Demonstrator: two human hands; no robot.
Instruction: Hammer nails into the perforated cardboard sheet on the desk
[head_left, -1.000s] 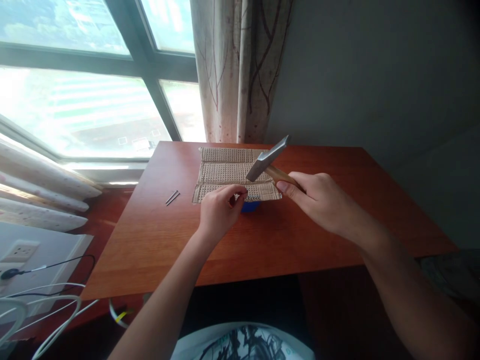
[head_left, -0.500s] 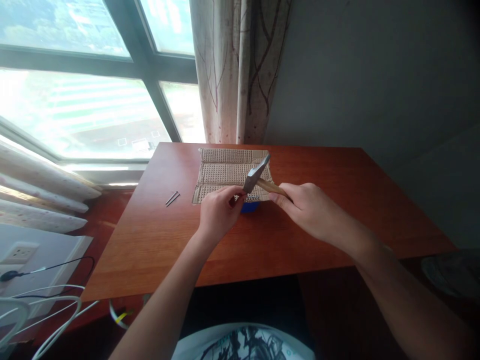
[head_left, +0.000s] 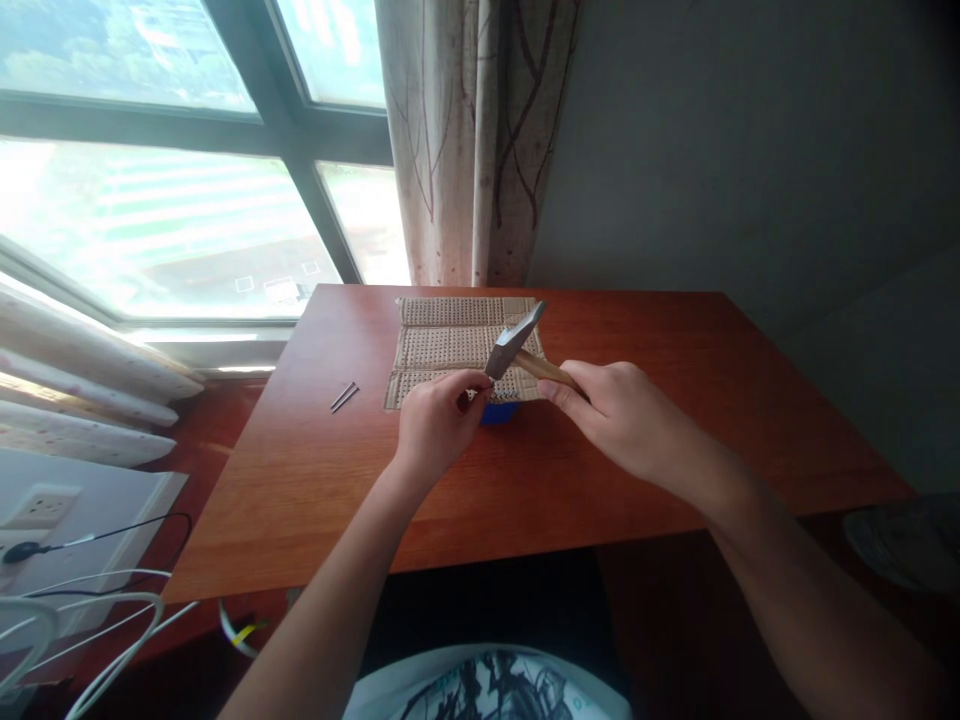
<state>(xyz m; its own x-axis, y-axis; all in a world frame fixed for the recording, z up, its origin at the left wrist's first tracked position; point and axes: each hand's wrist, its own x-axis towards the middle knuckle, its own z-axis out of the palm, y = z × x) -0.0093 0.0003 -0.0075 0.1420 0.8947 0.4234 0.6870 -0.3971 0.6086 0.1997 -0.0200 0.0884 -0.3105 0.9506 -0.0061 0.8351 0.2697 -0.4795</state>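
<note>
My right hand (head_left: 611,400) is wrapped round the wooden handle of a hammer (head_left: 510,345). Its metal head hangs just over the fingertips of my left hand (head_left: 442,415). Those fingers are pinched together at the near edge of a tan, hole-patterned cardboard sheet (head_left: 442,345); what they hold is too small and hidden to make out. Beneath the sheet's near edge, a blue object (head_left: 499,413) shows in part between my hands. Two slim metal nails (head_left: 345,397) lie side by side on the table, left of my left hand.
The reddish wooden table (head_left: 525,500) stands against a patterned curtain (head_left: 442,150) and a grey wall. A large window (head_left: 187,230) is at the left. White cables (head_left: 112,640) and a wall socket (head_left: 41,508) are low at the left.
The hammer head has shifted slightly, with its far end a little higher and farther right. My left hand stays pinched in nearly the same place.
</note>
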